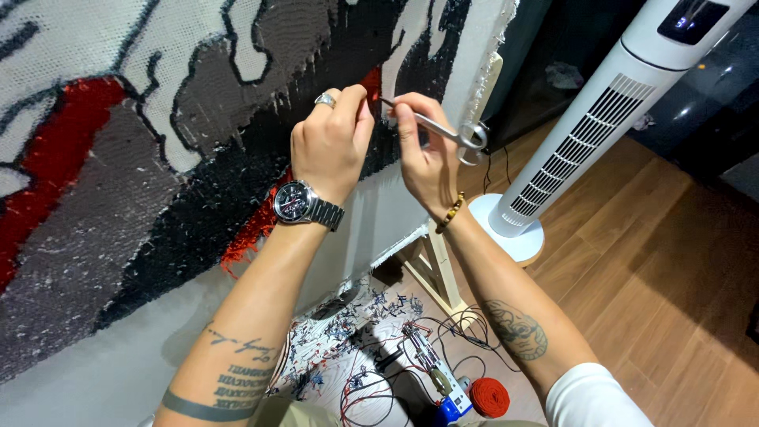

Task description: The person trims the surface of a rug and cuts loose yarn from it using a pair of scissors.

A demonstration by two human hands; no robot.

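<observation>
The left hand (pixel 328 142), wearing a ring and a steel wristwatch (pixel 304 204), is closed with its fingertips pinched on the red tufted patch (pixel 371 81) of the upright rug canvas (pixel 158 158), holding the pile taut just beside the tool tip. The right hand (pixel 423 146) is curled shut around a pair of small silver scissors (pixel 443 130), blades pointing left into the red yarn, loops hanging out to its right. To trim well here, I judge the blades should stay flat to the pile and take small snips, the pinching fingers kept just clear of the tips. Well below the hands, on the wooden floor (pixel 648 261), lie yarn clippings (pixel 348 332), tangled cables, a red yarn ball (pixel 489 397) and a small blue box-like thing whose kind I cannot tell. Right of the right hand stands a white tower fan (pixel 601 119) with a dark display panel at its top.
</observation>
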